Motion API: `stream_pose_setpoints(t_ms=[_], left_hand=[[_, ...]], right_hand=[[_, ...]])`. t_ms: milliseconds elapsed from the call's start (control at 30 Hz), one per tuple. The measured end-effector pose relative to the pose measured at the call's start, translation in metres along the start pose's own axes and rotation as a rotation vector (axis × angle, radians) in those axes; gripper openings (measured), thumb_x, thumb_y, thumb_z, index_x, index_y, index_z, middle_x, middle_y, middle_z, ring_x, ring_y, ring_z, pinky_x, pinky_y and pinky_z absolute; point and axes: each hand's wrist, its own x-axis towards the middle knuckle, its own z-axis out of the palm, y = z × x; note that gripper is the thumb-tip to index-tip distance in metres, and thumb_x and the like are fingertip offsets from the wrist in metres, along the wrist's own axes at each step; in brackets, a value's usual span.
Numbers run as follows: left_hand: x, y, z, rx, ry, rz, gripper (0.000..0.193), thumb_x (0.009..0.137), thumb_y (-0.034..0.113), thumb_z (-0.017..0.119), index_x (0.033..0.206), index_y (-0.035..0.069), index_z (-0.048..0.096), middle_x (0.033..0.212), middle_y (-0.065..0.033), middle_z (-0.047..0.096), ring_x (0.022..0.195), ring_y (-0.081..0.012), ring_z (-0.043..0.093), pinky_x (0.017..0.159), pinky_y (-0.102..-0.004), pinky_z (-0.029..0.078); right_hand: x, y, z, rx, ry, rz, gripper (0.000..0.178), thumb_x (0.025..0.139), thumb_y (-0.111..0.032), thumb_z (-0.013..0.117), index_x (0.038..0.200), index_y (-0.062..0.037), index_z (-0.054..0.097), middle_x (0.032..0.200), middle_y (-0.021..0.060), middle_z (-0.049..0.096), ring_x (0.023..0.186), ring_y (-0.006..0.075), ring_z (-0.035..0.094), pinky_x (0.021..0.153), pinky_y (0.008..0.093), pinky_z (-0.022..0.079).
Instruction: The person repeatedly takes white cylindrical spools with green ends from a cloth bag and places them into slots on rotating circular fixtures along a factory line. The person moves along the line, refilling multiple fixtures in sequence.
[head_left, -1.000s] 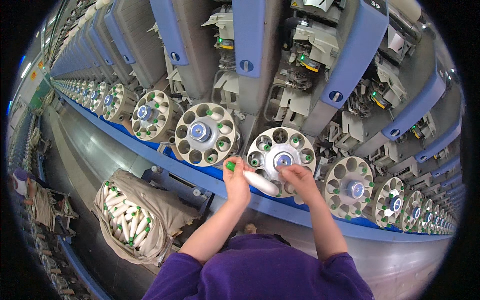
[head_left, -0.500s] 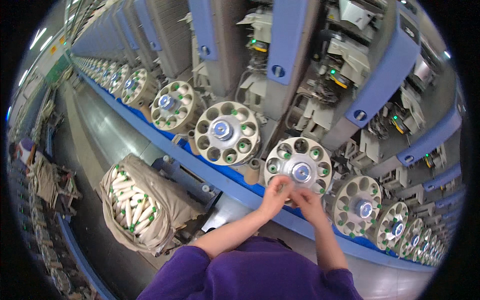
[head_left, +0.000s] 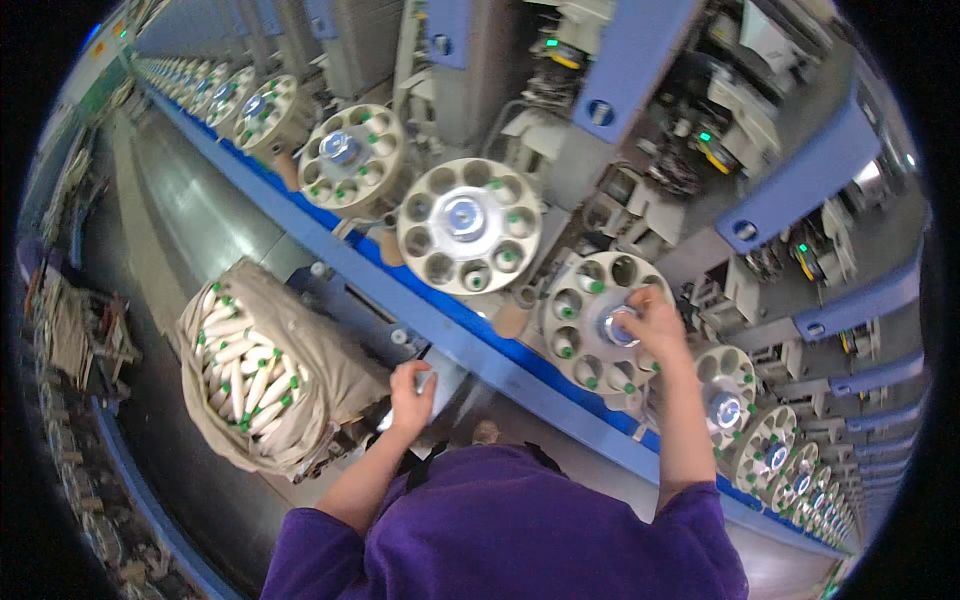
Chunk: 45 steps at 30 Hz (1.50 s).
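Note:
My right hand (head_left: 655,325) is over the blue and silver centre hub (head_left: 618,328) of a round cream magazine (head_left: 572,365). Its fingers are pinched together at the hub; whatever they hold is too small to make out. Several pockets around the hub hold white yarn bobbins with green tips, such as one bobbin (head_left: 567,306) on the left side. Off to the left, my left hand (head_left: 410,397) hangs in the air with loosely curled fingers and a gap at the thumb. Nothing is visible in it. It is nearest the cloth sack (head_left: 340,375), filled with white, green-tipped yarn bobbins (head_left: 240,365).
More round magazines (head_left: 410,235) stand in a long row on both sides, along a blue rail (head_left: 350,262). Behind them rise tall blue-grey machine columns (head_left: 640,65) with green lights. An empty brown cone tube (head_left: 510,318) stands between two magazines. An aisle floor (head_left: 190,200) runs at left.
My hands were together at the front of the magazine. Now they are apart: the left has swung left toward the sack, the right has moved up to the hub. The view has shifted.

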Motion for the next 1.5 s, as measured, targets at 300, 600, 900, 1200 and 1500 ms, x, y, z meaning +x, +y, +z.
stream_pose_setpoints(t_ms=[300,600,900,1200,1500], left_hand=[[-0.065,-0.194,-0.208,0.423,0.021,-0.878,0.035,0.084,0.029,0.050,0.111,0.008,0.058,0.117,-0.0206,0.052,0.119,-0.0376,0.038,0.100,-0.0478,0.030],[-0.111,-0.222,-0.257,0.208,0.326,-0.501,0.016,0.085,0.012,0.048,0.089,0.001,0.060,0.091,-0.0197,0.060,0.091,-0.0393,0.055,0.080,-0.0440,0.044],[-0.024,-0.275,-0.350,0.314,0.319,-0.747,0.038,0.075,0.014,0.061,0.109,0.002,0.050,0.106,-0.0222,0.055,0.098,-0.0385,0.054,0.084,-0.0444,0.045],[-0.054,-0.276,-0.420,0.588,0.053,-0.667,0.053,0.070,0.007,0.061,0.118,0.005,0.039,0.117,-0.0202,0.047,0.107,-0.0366,0.049,0.087,-0.0455,0.043],[-0.021,-0.307,-0.392,0.813,0.019,-0.640,0.063,0.069,0.007,0.059,0.127,0.006,0.033,0.123,-0.0203,0.042,0.109,-0.0361,0.046,0.090,-0.0417,0.040]], right_hand=[[-0.036,-0.205,0.125,0.585,-0.305,-0.734,0.016,0.082,-0.012,0.063,0.093,-0.0015,0.058,0.101,0.0085,0.060,0.082,0.0136,0.057,0.073,0.0253,0.046],[-0.158,-0.403,0.353,0.246,-1.104,-0.865,0.022,0.084,-0.021,0.056,0.095,-0.0026,0.062,0.090,0.0139,0.064,0.080,0.0231,0.062,0.072,0.0339,0.049],[-0.197,-0.439,0.512,-0.535,-0.749,-1.027,0.066,0.070,-0.036,0.070,0.125,-0.0115,0.045,0.127,0.0116,0.047,0.118,0.0293,0.044,0.100,0.0515,0.028],[-0.221,-0.432,0.506,-0.441,-1.034,-1.046,0.044,0.068,-0.038,0.065,0.100,-0.0087,0.057,0.090,0.0138,0.065,0.085,0.0307,0.063,0.081,0.0478,0.042],[-0.221,-0.426,0.452,-0.427,-1.235,-0.857,0.049,0.068,-0.029,0.064,0.110,-0.0062,0.052,0.091,0.0193,0.063,0.085,0.0336,0.062,0.074,0.0411,0.048]])
